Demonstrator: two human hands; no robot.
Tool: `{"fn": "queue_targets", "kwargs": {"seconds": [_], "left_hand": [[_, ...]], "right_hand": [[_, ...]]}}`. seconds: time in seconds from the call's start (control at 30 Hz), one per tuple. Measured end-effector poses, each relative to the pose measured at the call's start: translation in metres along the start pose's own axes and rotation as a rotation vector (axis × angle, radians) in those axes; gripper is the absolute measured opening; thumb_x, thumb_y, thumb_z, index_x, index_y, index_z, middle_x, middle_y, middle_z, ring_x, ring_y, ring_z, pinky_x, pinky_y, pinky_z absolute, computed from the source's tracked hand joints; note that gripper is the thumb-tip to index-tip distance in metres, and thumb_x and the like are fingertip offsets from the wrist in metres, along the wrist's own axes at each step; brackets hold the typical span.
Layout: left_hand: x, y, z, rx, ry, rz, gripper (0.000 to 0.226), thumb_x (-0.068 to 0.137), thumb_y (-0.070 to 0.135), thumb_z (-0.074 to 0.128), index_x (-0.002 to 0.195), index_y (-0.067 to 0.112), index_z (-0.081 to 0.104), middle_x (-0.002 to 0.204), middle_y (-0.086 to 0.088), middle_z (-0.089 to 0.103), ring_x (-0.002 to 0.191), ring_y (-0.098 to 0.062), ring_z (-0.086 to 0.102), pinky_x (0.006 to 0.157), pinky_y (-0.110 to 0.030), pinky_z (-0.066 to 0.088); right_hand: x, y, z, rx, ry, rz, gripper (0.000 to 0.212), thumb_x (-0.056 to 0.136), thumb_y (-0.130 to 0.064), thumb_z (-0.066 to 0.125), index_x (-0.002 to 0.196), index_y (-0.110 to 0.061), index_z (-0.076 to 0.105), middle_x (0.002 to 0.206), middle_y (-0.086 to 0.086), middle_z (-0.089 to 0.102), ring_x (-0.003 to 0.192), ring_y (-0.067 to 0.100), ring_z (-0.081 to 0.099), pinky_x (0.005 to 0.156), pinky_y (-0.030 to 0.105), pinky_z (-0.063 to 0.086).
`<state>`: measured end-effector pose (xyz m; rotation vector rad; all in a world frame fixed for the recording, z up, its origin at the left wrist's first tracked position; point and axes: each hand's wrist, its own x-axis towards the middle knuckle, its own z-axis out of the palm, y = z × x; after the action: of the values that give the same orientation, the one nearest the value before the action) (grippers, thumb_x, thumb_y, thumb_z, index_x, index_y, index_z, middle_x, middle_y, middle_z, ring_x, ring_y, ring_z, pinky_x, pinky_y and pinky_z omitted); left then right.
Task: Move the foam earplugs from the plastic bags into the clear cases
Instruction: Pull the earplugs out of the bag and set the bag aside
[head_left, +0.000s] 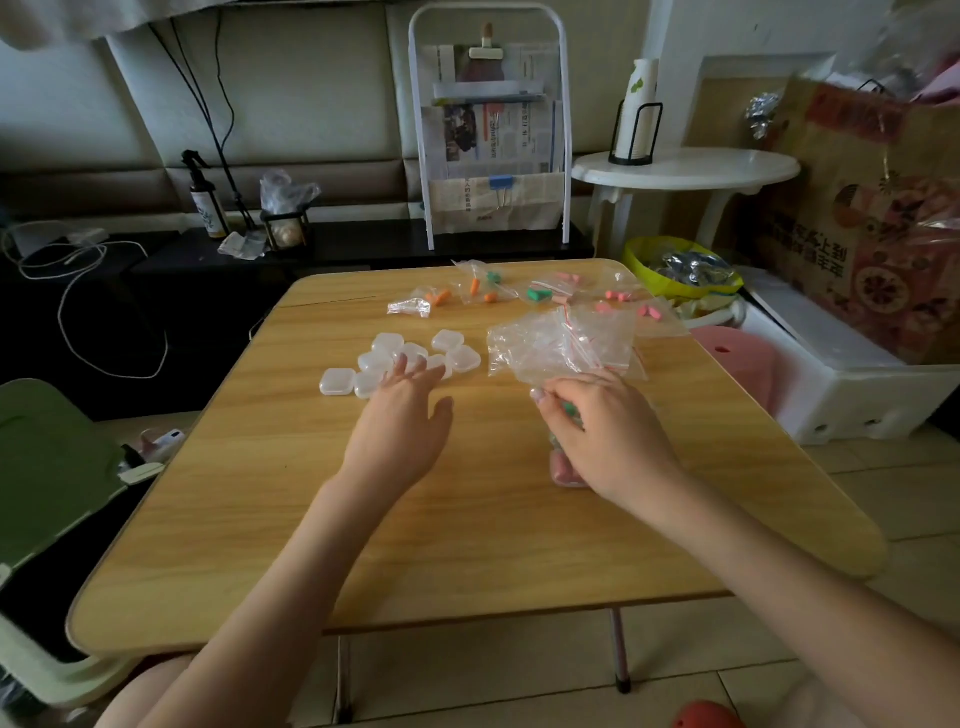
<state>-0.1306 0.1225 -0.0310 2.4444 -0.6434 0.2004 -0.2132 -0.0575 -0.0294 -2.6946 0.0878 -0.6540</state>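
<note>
table (260, 493); right hand (608, 431) hides earplug (569, 410)

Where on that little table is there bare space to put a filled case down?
The near half of the table, on both sides of the forearms, is bare wood. The far side is crowded: clear cases, empty bags, bagged earplugs.

Closed clear cases (400, 358) cluster mid-table beside crumpled empty bags (561, 343); bagged orange, green, pink earplugs (540, 294) lie beyond.
</note>
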Motion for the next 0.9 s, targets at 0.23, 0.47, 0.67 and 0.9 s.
{"fn": "queue_targets", "kwargs": {"seconds": [0.23,0.47,0.67,0.9], "left_hand": [[0.028,-0.046,-0.006,0.336,-0.095,0.103,0.054,0.102,0.025,0.035,0.152,0.02,0.016,0.159,0.003,0.013,0.147,-0.017,-0.006,0.118,-0.041,-0.003],[0.031,-0.055,-0.008,0.318,-0.097,0.187,0.047,0.097,0.035,0.048,0.143,0.028,0.038,0.158,0.006,0.017,0.146,-0.01,-0.006,0.117,-0.033,-0.005],[0.028,-0.051,-0.003,0.144,-0.041,0.157,0.025,0.099,0.016,0.046,0.12,0.016,0.059,0.149,0.004,0.04,0.145,-0.004,0.007,0.108,-0.026,0.028],[0.025,-0.038,-0.005,0.087,-0.105,0.134,0.027,0.096,0.028,0.048,0.122,0.023,0.052,0.148,0.009,0.039,0.141,0.001,0.013,0.09,-0.027,0.04]], "right_hand": [[0.037,-0.02,0.019,0.03,-0.042,-0.052,0.024,0.096,-0.023,0.05,0.111,-0.016,0.068,0.113,-0.002,0.068,0.111,0.02,0.054,0.093,0.032,0.04],[0.082,-0.027,0.035,-0.026,-0.078,-0.1,0.028,0.097,-0.018,0.046,0.119,-0.015,0.064,0.122,0.0,0.063,0.118,0.019,0.048,0.099,0.03,0.037],[0.16,-0.029,0.066,-0.207,-0.102,-0.041,0.035,0.096,-0.006,0.043,0.127,-0.013,0.056,0.128,0.007,0.059,0.121,0.025,0.048,0.096,0.036,0.043],[0.214,-0.009,0.099,-0.394,-0.319,0.185,0.027,0.093,-0.002,0.046,0.117,-0.007,0.057,0.109,0.011,0.058,0.098,0.026,0.057,0.089,0.039,0.05]]}}
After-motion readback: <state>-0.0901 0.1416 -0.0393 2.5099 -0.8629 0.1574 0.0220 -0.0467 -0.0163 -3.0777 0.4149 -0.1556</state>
